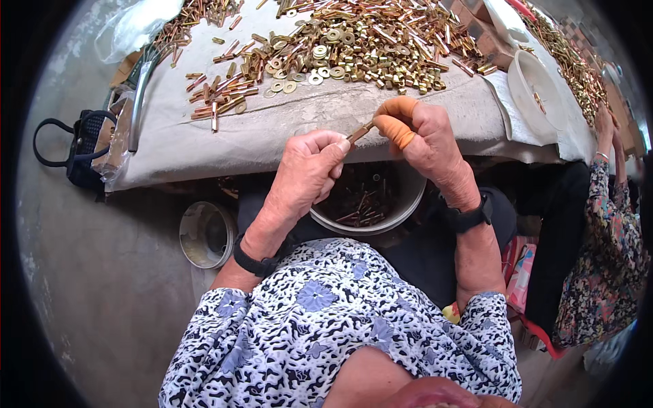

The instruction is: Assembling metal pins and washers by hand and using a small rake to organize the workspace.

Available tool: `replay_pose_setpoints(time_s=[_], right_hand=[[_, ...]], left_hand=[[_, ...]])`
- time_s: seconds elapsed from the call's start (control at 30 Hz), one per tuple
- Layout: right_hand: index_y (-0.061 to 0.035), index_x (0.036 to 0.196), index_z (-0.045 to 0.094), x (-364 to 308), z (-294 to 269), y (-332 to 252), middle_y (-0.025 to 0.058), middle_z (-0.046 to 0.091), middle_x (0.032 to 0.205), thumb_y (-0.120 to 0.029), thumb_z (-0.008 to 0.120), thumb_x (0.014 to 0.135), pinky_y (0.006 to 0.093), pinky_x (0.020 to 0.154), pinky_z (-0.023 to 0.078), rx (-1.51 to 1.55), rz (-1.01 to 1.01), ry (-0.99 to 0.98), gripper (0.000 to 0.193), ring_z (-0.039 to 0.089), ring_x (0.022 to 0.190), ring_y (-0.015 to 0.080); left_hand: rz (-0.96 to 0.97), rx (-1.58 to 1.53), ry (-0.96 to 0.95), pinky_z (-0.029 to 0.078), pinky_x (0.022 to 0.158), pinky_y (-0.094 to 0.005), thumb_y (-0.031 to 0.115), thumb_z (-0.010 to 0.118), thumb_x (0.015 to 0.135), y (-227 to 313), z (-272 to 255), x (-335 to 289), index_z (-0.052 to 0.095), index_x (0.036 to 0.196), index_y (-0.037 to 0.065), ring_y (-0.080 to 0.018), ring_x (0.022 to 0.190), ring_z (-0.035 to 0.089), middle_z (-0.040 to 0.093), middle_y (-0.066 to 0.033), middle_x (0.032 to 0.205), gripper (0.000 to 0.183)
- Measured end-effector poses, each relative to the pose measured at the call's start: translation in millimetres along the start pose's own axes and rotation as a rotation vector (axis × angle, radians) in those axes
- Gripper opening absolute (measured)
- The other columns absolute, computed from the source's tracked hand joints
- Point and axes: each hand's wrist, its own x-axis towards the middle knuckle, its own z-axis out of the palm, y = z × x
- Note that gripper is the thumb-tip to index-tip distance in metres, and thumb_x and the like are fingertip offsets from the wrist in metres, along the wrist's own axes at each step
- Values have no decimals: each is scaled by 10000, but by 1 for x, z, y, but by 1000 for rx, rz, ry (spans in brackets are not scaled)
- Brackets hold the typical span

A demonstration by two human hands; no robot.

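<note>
Over the table's near edge, my two hands meet at a small brass-coloured bolt with a metal sleeve (360,132). My left hand (304,166) pinches its lower left end between thumb and fingers. My right hand (430,139), with orange covers on the thumb and a finger, grips the upper right end. The fingertips hide both ends. Beyond them, a heap of flat washers (318,52), nuts (406,73) and metal sleeves (224,93) lies on the cloth-covered table (272,129). Directly beneath my hands stands a pale bucket (367,230) with loose metal pieces inside.
A smaller bucket (185,234) stands on the floor at left. Near the table's left edge are a metal bar (140,105), a dark handbag (87,143) and clear plastic (139,27). A white basin (522,95) sits at right, beside a co-worker in a floral sleeve (602,231).
</note>
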Motion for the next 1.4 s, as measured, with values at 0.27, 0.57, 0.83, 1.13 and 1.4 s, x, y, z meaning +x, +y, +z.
replay_pose_setpoints(time_s=[0.27,0.57,0.83,1.13,1.4], right_hand=[[18,993,621,-10,-8,-5,29,607,696,-57,601,858,220,544,464,268,-57,-114,156,559,604,68],[-1,808,631,-15,-11,12,148,520,573,-182,635,866,333,476,410,-45,-457,13,190,516,493,199],[-19,738,639,-19,-16,21,175,542,582,-336,646,851,346,455,411,-168,-569,87,337,562,497,238],[11,885,637,-32,-24,15,54,584,607,-112,667,834,267,526,432,160,-514,83,136,508,558,100],[10,897,645,-45,-8,10,53,604,645,-120,669,840,260,546,443,247,-412,193,143,515,592,88]], left_hand=[[-98,-202,-126,212,284,-180,202,566,925,2,6,-10,599,943,9,-12,339,289,467,28,587,197],[65,53,9,214,286,-178,213,585,915,-8,22,-21,606,929,23,-12,341,294,467,27,587,192],[248,236,58,241,304,-182,216,587,919,-12,35,-25,601,909,28,-22,354,346,488,22,589,189],[192,111,31,216,290,-175,219,600,907,-11,47,-28,603,940,20,-17,343,315,487,21,614,202],[143,21,-25,213,291,-174,214,596,910,-7,47,-32,598,941,36,-11,347,309,486,33,610,181]])
